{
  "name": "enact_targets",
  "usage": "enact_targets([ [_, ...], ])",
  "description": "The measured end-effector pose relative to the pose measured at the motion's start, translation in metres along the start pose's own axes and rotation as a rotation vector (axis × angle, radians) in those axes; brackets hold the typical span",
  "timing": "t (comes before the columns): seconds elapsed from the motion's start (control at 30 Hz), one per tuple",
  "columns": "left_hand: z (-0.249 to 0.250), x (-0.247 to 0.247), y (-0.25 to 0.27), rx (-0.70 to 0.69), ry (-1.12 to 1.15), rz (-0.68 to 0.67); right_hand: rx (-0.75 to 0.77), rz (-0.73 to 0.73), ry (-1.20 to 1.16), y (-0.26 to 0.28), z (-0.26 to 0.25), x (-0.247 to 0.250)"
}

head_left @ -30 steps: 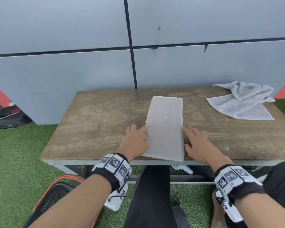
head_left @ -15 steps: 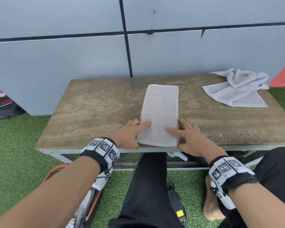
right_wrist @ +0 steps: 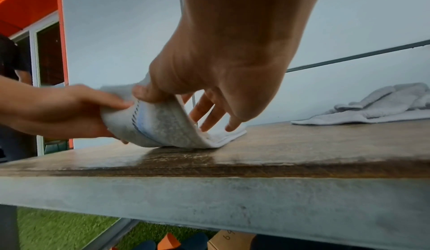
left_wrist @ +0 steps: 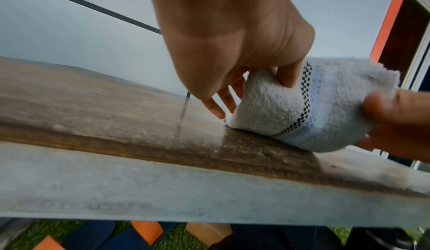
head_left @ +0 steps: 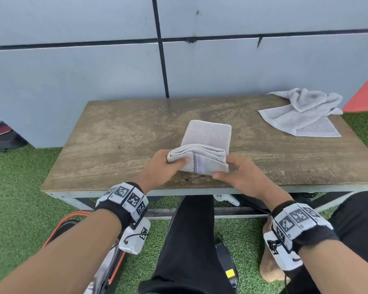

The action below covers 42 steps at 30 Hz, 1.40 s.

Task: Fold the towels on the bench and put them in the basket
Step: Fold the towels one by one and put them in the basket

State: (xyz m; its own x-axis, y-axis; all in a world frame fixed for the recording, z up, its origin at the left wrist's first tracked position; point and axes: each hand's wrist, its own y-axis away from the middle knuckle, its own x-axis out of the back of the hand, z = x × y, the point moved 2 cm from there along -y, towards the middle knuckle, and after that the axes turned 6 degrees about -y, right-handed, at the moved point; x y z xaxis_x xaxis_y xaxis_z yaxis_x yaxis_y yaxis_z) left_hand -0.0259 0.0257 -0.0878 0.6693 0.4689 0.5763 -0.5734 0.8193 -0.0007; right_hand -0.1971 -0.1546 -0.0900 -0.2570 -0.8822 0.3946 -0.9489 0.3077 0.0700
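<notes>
The left hand (head_left: 160,166) is closed on the near left corner of the towel (head_left: 207,137), the thumb lying on top and the fingers curled beneath; the right hand (head_left: 241,177) is closed on the near right corner, the thumb pressed on the cloth and the remaining fingers extended under the raised flap, as seen in the right wrist view. The near end of the towel is lifted off the bench (head_left: 115,141) and curled upward into a rounded fold; the far end is laid flat on the board, near the middle of the bench. The towel is a narrow folded strip of pale grey terry with a looped, nubby pile; stacked layers are visible at the raised edge; a woven band is exposed there, consisting of a dark checkered line beside a pale blue stripe (left_wrist: 311,106).

A second towel (head_left: 302,115) of the same grey terry is left unfolded at the far right corner of the bench, well apart from the first; one flat corner with a hemmed border is spread out and the rest is bunched in soft creases. The bench top is a rectangular wooden board, worn and streaked, mounted on a grey metal frame (right_wrist: 209,195) with a dull, scuffed face. The basket (head_left: 57,230) is partly visible on the green turf (head_left: 19,198) below the left forearm; an orange rim and a dark interior can be made out. Grey panels (head_left: 72,71) with dark joints are set behind the bench.
</notes>
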Motion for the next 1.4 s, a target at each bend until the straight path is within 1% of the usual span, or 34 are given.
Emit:
enact_targets([
  [0.07,0.002,0.004,-0.001,-0.006,0.025,0.016,-0.034,0.007,0.021,0.002,0.0,0.0],
  [0.13,-0.003,0.004,-0.003,0.011,0.033,0.023,-0.034,0.029,-0.048,0.003,-0.002,0.0],
  [0.23,-0.01,-0.001,-0.006,0.087,0.02,0.06,-0.056,0.044,-0.124,-0.001,-0.003,-0.004],
  [0.3,-0.01,-0.005,-0.01,0.12,0.015,0.097,-0.088,0.072,-0.105,-0.008,0.001,-0.008],
  [0.43,-0.015,-0.014,-0.02,0.222,0.019,0.092,-0.191,0.152,-0.06,-0.02,0.01,-0.011],
  [0.57,-0.015,-0.02,-0.032,0.214,-0.171,0.122,-0.276,0.2,-0.053,-0.03,0.016,-0.01],
  [0.67,-0.021,-0.027,-0.043,0.244,-0.294,0.163,-0.345,0.233,-0.012,-0.039,0.019,-0.012],
  [0.77,-0.028,-0.034,-0.049,0.296,-0.395,0.231,-0.349,0.289,0.101,-0.047,0.023,-0.014],
  [0.87,-0.026,-0.035,-0.053,0.34,-0.428,0.257,-0.34,0.33,0.25,-0.053,0.024,-0.015],
  [0.93,-0.023,-0.033,-0.056,0.323,-0.461,0.255,-0.342,0.347,0.264,-0.055,0.023,-0.016],
  [1.0,-0.019,-0.031,-0.058,0.231,-0.535,0.303,-0.329,0.38,0.276,-0.055,0.022,-0.015],
  [1.07,-0.015,-0.03,-0.058,0.15,-0.561,0.336,-0.304,0.422,0.315,-0.055,0.022,-0.015],
  [1.13,-0.018,-0.033,-0.06,0.154,-0.577,0.314,-0.302,0.441,0.345,-0.055,0.022,-0.014],
  [1.2,-0.022,-0.035,-0.06,0.207,-0.607,0.283,-0.324,0.438,0.367,-0.056,0.023,-0.015],
  [1.27,-0.023,-0.037,-0.06,0.236,-0.633,0.282,-0.356,0.422,0.406,-0.056,0.022,-0.016],
  [1.33,-0.021,-0.036,-0.061,0.246,-0.593,0.312,-0.386,0.431,0.457,-0.056,0.019,-0.017],
  [1.37,-0.019,-0.035,-0.061,0.23,-0.557,0.347,-0.37,0.463,0.493,-0.055,0.017,-0.017],
  [1.4,-0.017,-0.034,-0.059,0.178,-0.546,0.399,-0.296,0.515,0.561,-0.055,0.016,-0.017],
])
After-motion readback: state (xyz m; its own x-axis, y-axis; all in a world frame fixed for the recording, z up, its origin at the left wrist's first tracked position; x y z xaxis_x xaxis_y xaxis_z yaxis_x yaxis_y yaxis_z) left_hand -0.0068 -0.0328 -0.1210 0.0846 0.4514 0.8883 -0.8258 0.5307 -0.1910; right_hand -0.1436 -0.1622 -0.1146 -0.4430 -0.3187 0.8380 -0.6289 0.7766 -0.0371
